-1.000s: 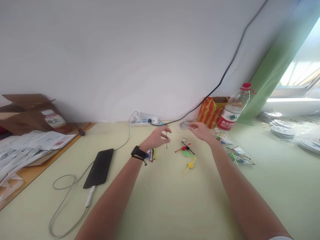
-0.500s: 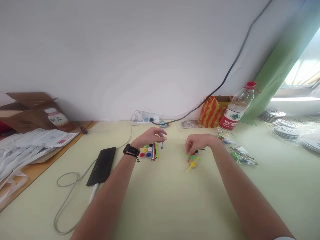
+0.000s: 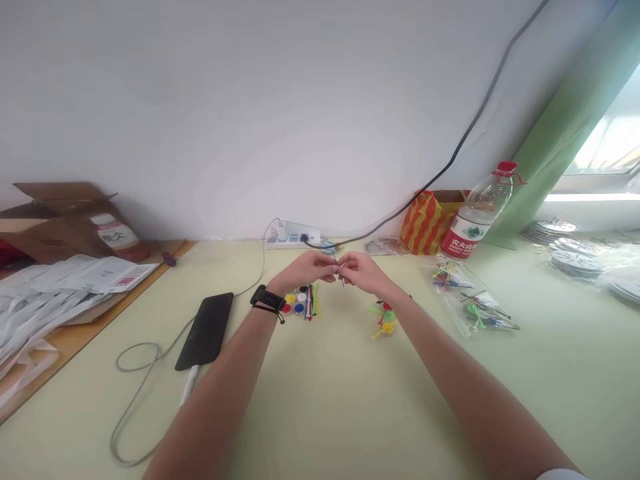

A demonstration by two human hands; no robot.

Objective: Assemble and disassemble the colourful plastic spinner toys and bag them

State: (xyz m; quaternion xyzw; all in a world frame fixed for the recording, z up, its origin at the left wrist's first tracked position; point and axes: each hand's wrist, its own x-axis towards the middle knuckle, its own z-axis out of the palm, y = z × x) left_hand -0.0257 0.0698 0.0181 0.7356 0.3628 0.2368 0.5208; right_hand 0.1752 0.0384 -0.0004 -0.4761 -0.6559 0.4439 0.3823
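Note:
My left hand and my right hand meet above the table, fingertips together. Both pinch a thin blue arrow, which stands tilted between them; its middle is hidden by the fingers. Just below my left wrist lie several small round discs in red, blue, yellow, white and black. Beside the discs, loose arrows in several colours lie side by side. Under my right forearm is a group of arrows joined to round discs: a yellow one in front, green and red ones behind, partly covered by the arm.
A black phone with a charging cable lies left. Behind are a power strip, a striped bag and a large water bottle. Clear packets of parts and stacked metal discs lie right; white bags lie far left.
My right hand has left the joined arrows and moved up and left to my left hand. My left hand, with the blue arrow, has shifted slightly right, and the arrow now tilts.

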